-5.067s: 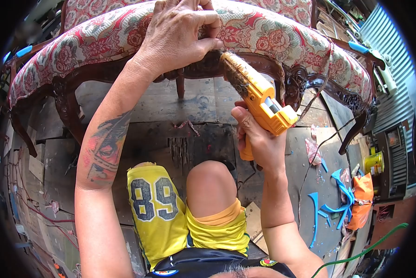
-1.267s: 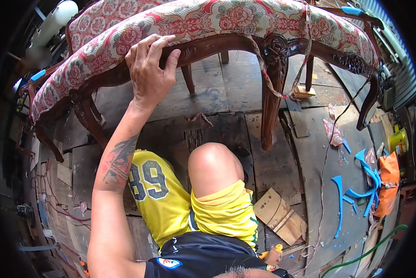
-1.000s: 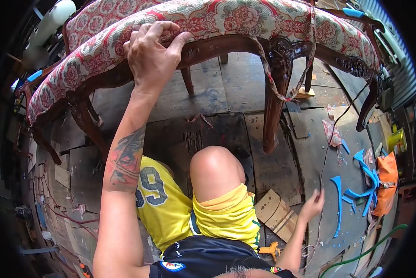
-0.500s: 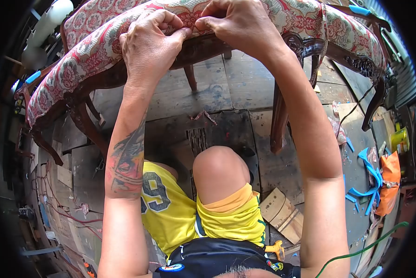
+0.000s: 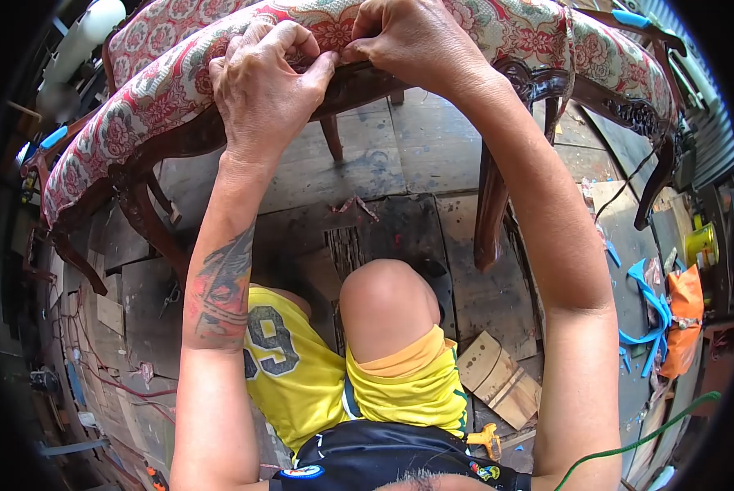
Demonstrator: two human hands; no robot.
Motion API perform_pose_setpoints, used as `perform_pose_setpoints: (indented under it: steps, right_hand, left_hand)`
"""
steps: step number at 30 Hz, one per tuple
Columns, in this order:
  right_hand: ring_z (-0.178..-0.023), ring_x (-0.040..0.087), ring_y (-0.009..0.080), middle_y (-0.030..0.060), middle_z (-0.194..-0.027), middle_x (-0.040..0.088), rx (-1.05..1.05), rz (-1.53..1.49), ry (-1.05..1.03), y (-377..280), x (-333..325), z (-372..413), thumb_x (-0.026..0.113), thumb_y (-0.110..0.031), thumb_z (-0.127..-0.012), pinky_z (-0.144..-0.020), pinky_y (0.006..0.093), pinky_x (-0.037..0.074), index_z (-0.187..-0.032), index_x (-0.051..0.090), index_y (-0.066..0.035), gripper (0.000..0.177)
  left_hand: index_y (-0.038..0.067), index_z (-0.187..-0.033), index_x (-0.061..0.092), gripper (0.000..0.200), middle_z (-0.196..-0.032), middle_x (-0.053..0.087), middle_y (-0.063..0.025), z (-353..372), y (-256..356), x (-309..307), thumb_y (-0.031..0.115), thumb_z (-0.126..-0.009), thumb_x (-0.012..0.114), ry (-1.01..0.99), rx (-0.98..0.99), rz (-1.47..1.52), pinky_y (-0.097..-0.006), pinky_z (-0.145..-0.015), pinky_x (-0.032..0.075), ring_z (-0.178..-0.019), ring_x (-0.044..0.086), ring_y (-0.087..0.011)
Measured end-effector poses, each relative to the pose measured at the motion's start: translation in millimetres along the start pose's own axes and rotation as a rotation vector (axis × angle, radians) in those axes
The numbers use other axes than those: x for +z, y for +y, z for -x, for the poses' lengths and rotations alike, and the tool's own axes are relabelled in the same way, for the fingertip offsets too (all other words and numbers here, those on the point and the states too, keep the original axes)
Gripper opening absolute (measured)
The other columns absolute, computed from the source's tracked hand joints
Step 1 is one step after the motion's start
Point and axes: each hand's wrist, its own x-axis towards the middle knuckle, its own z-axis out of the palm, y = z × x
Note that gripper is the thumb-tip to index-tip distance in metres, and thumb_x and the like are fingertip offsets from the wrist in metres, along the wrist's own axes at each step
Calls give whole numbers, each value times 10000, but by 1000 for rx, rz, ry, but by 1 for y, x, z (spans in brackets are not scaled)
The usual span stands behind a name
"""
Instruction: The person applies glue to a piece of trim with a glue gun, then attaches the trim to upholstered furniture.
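A carved dark-wood sofa [image 5: 142,213] with red, green and cream floral upholstery fabric [image 5: 113,123] stands before me. At the middle of its front, my left hand [image 5: 269,86] is closed, thumb and fingertips pinching the lower edge of the fabric just above the wooden rail [image 5: 359,88]. Close beside it on the right, my right hand [image 5: 416,41] pinches the same edge, its fingers bent. The two thumbs almost meet. My fingers partly cover the bit of edge between them, so anything small held there is hidden.
Sofa legs [image 5: 491,204] reach down to the plank floor [image 5: 342,176]. A cord [image 5: 570,57] hangs over the seat's right side. On the floor lie wood pieces [image 5: 498,380], a yellow-handled tool [image 5: 486,440], blue strips [image 5: 649,319], an orange bag [image 5: 683,319] and a yellow can [image 5: 701,245].
My right hand has moved slightly left and down, bringing its fingertips closer to my left thumb. My left hand stays nearly in place at the fabric edge.
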Motion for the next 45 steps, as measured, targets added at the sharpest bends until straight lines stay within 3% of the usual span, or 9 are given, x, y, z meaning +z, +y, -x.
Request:
perform_pose_setpoints:
  steps: [8,26,29,33,45]
  right_hand:
    - [-890,771,407,267,-865,751,-7,128,-21,0,1,-4,772,-79,-785,-835,483,602,-818,772,23,108]
    - [-925,739,460,280,-868,728,-168,249,12,7,8,4,694,-101,-880,-836,535,579,-871,694,20,122]
    - [-904,745,442,266,-869,736,-41,73,-53,2,1,1,724,-122,-873,-834,512,581,-859,704,25,149]
    - [-864,758,390,235,-836,744,-39,33,-100,3,-5,-5,780,-141,-851,-811,477,580,-815,719,29,184]
    - [-877,760,427,273,-831,732,-73,106,-61,5,2,-4,754,-84,-836,-805,507,589,-823,719,33,123]
  left_hand:
    - [157,-854,759,232,-945,717,-14,-3,-3,-3,342,-811,893,-18,53,7,-471,-867,468,-981,708,-261]
    - [184,-839,736,182,-905,673,-12,7,-2,2,312,-863,862,82,243,-101,-470,-876,413,-935,658,-241]
    - [185,-840,734,174,-901,674,-5,8,-3,4,304,-870,857,66,197,-59,-467,-887,406,-941,657,-241]
    - [182,-838,731,170,-902,678,4,8,-3,3,295,-873,853,76,175,-34,-467,-893,404,-942,656,-239]
    - [165,-887,746,177,-890,726,24,-1,2,-4,289,-853,867,-66,-17,68,-445,-925,421,-952,699,-203]
